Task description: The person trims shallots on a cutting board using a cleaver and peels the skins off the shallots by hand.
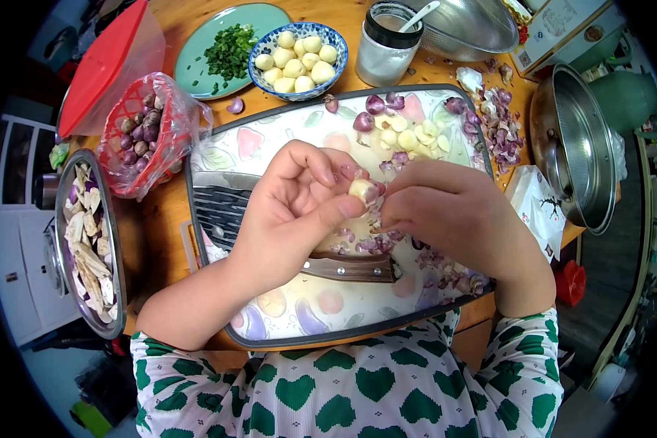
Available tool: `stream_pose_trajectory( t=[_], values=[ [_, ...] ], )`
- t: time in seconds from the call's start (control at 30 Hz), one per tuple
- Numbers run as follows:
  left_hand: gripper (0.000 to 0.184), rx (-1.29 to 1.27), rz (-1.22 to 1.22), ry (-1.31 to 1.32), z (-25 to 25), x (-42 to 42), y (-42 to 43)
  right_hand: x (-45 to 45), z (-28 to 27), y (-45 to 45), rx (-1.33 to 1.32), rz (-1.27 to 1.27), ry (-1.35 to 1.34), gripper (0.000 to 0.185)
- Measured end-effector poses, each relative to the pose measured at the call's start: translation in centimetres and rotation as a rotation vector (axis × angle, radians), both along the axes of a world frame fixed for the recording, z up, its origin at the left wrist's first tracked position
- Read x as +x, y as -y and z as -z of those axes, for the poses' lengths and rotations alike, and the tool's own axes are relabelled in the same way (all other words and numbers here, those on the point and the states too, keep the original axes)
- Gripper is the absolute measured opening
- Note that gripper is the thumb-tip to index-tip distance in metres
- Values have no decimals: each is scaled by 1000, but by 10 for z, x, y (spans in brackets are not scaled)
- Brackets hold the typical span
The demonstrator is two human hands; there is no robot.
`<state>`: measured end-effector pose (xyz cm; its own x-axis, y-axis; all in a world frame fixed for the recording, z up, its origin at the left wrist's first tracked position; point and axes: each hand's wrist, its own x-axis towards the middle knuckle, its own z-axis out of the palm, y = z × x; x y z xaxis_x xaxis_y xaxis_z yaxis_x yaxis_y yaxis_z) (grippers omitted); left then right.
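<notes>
Over the middle of the patterned cutting board, my left hand pinches a partly peeled shallot between thumb and fingers. My right hand is closed at the shallot's right side, its fingertips by the purple skin; whether it grips the skin is hidden. Beneath both hands lies a knife with a brown handle and a dark, slotted-looking blade. Peeled pale pieces and unpeeled purple shallots sit behind the hands. Loose purple skins lie on the board.
Behind the board stand a bowl of peeled bulbs, a green plate with chopped greens and a jar. Left are a red basket of shallots and a bowl of sliced eggplant. Right are a skin pile and metal basin.
</notes>
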<state>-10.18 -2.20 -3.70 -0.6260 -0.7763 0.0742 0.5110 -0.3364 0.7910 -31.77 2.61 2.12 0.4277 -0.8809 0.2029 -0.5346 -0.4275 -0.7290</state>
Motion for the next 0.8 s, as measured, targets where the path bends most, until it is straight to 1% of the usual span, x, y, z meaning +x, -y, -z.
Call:
stream_pose_trajectory(
  t=[0.1,0.2,0.37,0.5,0.6,0.7,0.8],
  values=[
    [29,67,20,36,-2,3,2,-5,-3,1,-23,-12,-126,11],
    [28,101,43,26,-2,4,3,-6,-2,2,-67,112,-182,13],
    [31,100,14,17,-2,1,2,-5,-5,2,-56,103,-275,19],
    [34,36,74,-20,3,2,5,-7,-8,4,-154,116,-202,23],
    [36,25,92,-49,3,2,5,-4,-5,4,-76,174,5,22],
    [38,-7,111,-78,5,3,5,2,0,8,-174,158,98,20],
    [38,-22,115,-77,4,1,3,1,4,7,-185,108,89,19]
  ],
)
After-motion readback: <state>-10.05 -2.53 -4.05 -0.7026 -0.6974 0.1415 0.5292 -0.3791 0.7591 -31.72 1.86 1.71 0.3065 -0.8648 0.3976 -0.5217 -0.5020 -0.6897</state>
